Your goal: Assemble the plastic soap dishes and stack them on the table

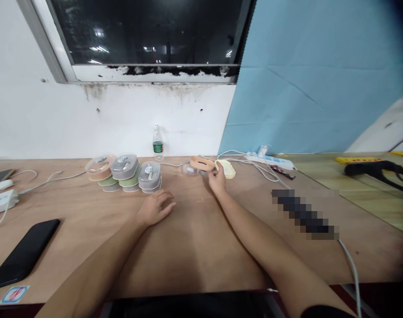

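My left hand (157, 208) rests on the table with its fingers apart and holds nothing, just in front of a grey oval container with a clear lid (150, 176). Farther out to the right, my right hand (218, 180) is closed at the right end of an orange oval container piece (202, 163), which is raised and has a dark slot. Its fingertips are partly hidden. Beside that hand lies a pale yellow oval tray-like piece (228, 170). A clear lid (189, 169) sits under the orange piece's left side.
Stacked oval containers (124, 167) in orange, green and grey stand at left. Behind them is a water bottle (157, 145). A black phone (24, 251) lies front left. White cables and a power strip (271, 160) run along the back right; a pixelated dark object (304, 214) lies right.
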The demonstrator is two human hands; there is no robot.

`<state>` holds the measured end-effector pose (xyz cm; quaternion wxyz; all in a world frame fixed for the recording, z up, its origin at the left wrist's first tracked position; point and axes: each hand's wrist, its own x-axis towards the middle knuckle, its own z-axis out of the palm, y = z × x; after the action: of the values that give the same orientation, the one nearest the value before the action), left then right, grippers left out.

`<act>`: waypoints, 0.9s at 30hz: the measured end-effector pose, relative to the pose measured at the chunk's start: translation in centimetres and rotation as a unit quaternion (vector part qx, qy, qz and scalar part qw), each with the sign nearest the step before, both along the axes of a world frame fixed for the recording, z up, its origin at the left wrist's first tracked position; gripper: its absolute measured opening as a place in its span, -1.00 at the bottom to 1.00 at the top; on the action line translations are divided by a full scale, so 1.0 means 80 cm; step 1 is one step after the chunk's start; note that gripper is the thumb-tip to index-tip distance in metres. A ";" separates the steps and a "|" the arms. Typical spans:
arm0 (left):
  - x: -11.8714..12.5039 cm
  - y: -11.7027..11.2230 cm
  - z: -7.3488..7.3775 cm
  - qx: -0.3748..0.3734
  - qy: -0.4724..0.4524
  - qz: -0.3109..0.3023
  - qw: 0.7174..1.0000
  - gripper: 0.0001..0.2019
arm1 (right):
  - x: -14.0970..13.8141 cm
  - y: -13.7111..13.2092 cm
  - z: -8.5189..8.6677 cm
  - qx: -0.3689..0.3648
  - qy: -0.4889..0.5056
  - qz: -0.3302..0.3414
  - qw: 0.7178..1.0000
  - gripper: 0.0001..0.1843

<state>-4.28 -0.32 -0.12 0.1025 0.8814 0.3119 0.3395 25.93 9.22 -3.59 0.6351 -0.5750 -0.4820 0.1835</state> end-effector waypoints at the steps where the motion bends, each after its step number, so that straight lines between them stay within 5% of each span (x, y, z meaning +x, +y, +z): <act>1: 0.000 0.000 0.000 -0.002 0.002 0.000 1.000 -0.78 | 0.003 0.000 -0.001 0.002 -0.071 -0.023 0.997 -0.32; 6: 0.000 -0.002 0.003 -0.009 0.009 0.000 1.000 -0.78 | 0.018 0.007 -0.003 -0.077 -0.248 -0.067 0.963 -0.45; 14: 0.000 -0.002 0.004 -0.016 0.014 -0.005 1.000 -0.77 | 0.022 0.011 -0.001 -0.054 -0.289 -0.081 0.952 -0.75; 21: 0.001 -0.001 0.000 -0.019 0.023 -0.005 1.000 -0.77 | 0.027 0.007 0.004 -0.020 -0.323 -0.133 0.937 -0.63; 27: 0.002 0.000 0.001 -0.022 0.028 -0.009 0.999 -0.76 | 0.037 0.013 -0.004 -0.071 -0.335 -0.072 0.937 -0.71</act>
<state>-4.13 -0.35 -0.06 0.1159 0.8910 0.3143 0.3065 28.87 10.25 -3.88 0.4060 -0.6799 -0.6099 -0.0316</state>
